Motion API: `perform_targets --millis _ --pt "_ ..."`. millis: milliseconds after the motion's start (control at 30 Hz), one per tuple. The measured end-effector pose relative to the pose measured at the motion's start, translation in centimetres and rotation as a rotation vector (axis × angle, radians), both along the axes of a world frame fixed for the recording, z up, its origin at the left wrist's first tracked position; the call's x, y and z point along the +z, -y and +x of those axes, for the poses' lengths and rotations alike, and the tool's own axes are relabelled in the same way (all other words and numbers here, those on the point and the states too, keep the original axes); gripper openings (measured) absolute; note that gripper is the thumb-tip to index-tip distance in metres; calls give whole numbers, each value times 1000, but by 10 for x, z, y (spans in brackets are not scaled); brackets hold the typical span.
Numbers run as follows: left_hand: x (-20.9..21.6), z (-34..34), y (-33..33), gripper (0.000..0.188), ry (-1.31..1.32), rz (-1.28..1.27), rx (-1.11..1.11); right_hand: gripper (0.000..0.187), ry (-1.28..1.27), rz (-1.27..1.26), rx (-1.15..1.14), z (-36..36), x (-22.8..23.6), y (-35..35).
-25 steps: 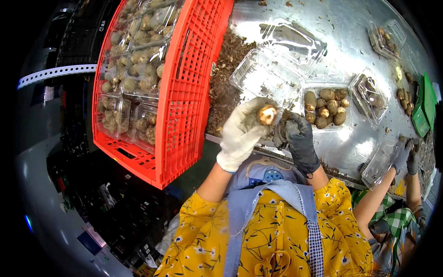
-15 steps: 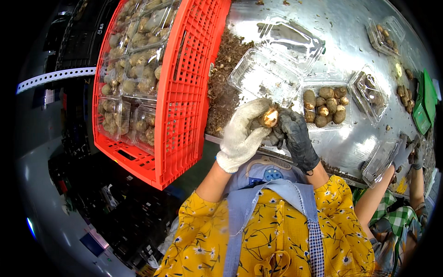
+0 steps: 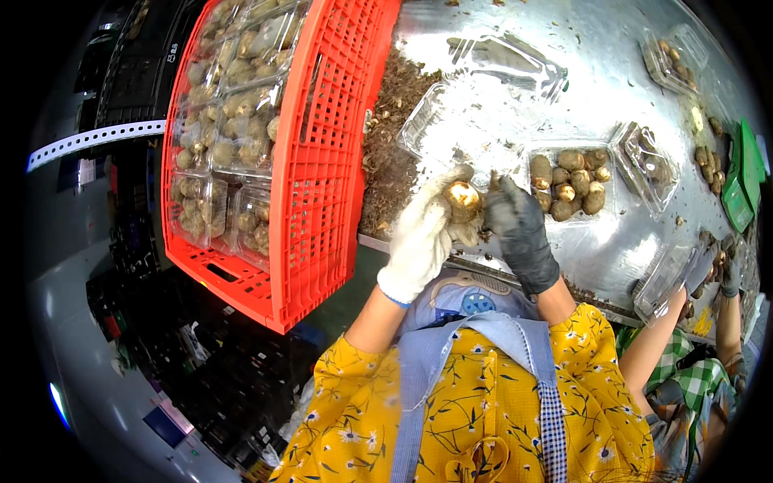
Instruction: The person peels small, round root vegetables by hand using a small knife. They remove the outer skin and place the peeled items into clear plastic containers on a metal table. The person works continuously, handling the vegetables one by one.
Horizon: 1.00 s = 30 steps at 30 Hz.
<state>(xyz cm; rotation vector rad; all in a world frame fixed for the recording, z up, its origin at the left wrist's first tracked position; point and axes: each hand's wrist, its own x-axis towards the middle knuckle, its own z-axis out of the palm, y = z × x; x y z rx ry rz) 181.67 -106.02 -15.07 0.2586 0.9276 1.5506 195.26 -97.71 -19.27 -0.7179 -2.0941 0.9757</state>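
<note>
My left hand (image 3: 420,241), in a white knit glove, is closed round a small brown taro (image 3: 464,196) whose pale cut end faces up. Just to its right, my right hand (image 3: 525,241) wears a black glove. Its fingers are curled in and a little blurred; a small brown bit shows at their tips, too small to name. Beside that hand sits a clear plastic box (image 3: 609,211) with several taros (image 3: 576,183) in it. Beyond my hands, a clear box (image 3: 412,133) lies opened out on the metal table (image 3: 604,88), partly lost in glare.
A red crate (image 3: 322,161) packed with boxes of taros stands at the left. Brown peelings (image 3: 385,153) lie along its side. Lidded boxes (image 3: 646,165), loose taros (image 3: 708,163) and a green object (image 3: 741,177) are at the right, where another person's gloved hands (image 3: 708,270) work.
My right hand has drawn away from the taro, a little to the right. My left hand has turned slightly, and more of the taro shows.
</note>
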Motion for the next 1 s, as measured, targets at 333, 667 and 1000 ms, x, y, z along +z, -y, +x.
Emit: perform_targets --millis 333,667,1000 --pt "-8 -6 12 47 241 -25 38 35 160 -493 -34 0 -40 8" --pt "1 -3 10 43 12 -95 63 29 -37 251 99 -10 -13 10" --pt "-5 -16 25 50 421 86 -50 22 -119 -174 116 -2 -5 22"
